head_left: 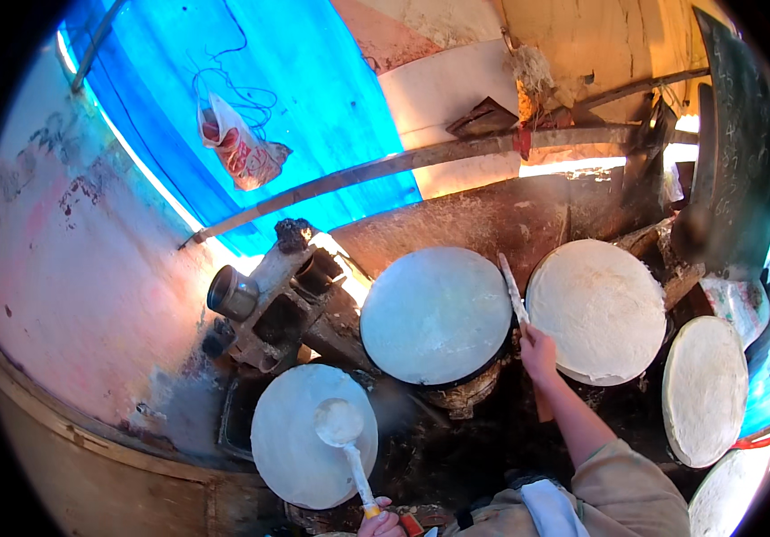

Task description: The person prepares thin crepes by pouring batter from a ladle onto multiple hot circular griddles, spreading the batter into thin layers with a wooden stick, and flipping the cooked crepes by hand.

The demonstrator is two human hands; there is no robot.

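Observation:
My left hand (pixel 382 522) is closed around the handle of a white-coated ladle (pixel 338 421), at the lower edge of the view. The ladle's round head lies over a white round disc (pixel 286 456) at near left; I cannot tell whether they touch. My right hand (pixel 539 353) grips a long flat wooden spatula (pixel 512 288) smeared with white. It points away from me, between a smooth white round griddle (pixel 436 313) with a dark rim and a rougher white-covered round griddle (pixel 596 311) to its right.
Two more pale discs, one tilted (pixel 705 391) and one cut off (pixel 730 497), are at the right. A sooty metal and wood structure with a metal cup (pixel 233 293) stands left of the middle griddle. A plastic bag (pixel 240 152) hangs before blue sheeting (pixel 313 98).

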